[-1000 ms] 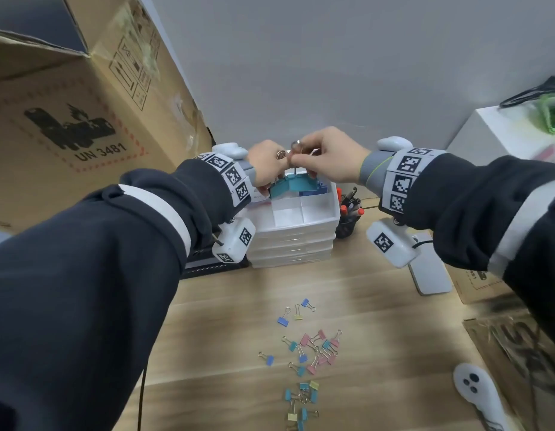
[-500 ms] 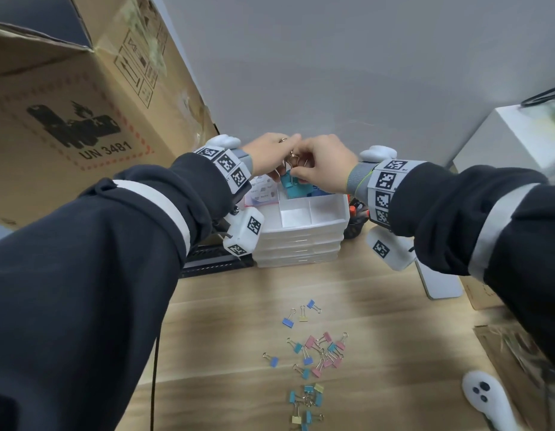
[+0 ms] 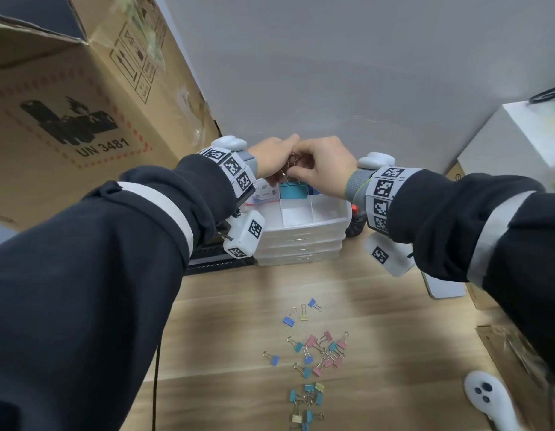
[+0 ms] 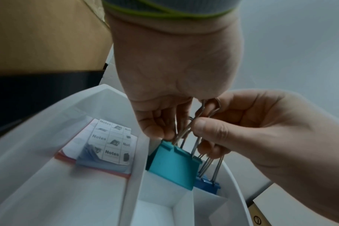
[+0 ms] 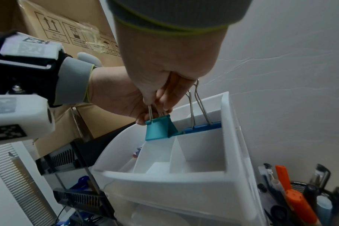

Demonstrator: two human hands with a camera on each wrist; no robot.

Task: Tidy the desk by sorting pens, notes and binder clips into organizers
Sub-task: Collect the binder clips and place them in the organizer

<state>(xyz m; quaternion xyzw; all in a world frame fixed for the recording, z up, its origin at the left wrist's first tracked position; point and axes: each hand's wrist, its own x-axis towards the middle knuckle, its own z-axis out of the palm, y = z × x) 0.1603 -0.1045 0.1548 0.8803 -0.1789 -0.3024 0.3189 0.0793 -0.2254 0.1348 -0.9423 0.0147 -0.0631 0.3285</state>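
Both hands (image 3: 304, 164) apparently pinch the teal binder clip's (image 4: 174, 164) wire handles.

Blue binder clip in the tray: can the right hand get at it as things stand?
Probably yes, once freed. The blue binder clip stands just beside the teal binder clip with its wire handles up and unobstructed, but the right hand pinches the teal clip's handles together with the left hand.

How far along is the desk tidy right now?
Done: notes lie in the organizer's left compartment, a blue clip in a back one. In hand: both hands pinch the teal clip's wire handles over it. Left: small clips scattered on the desk.
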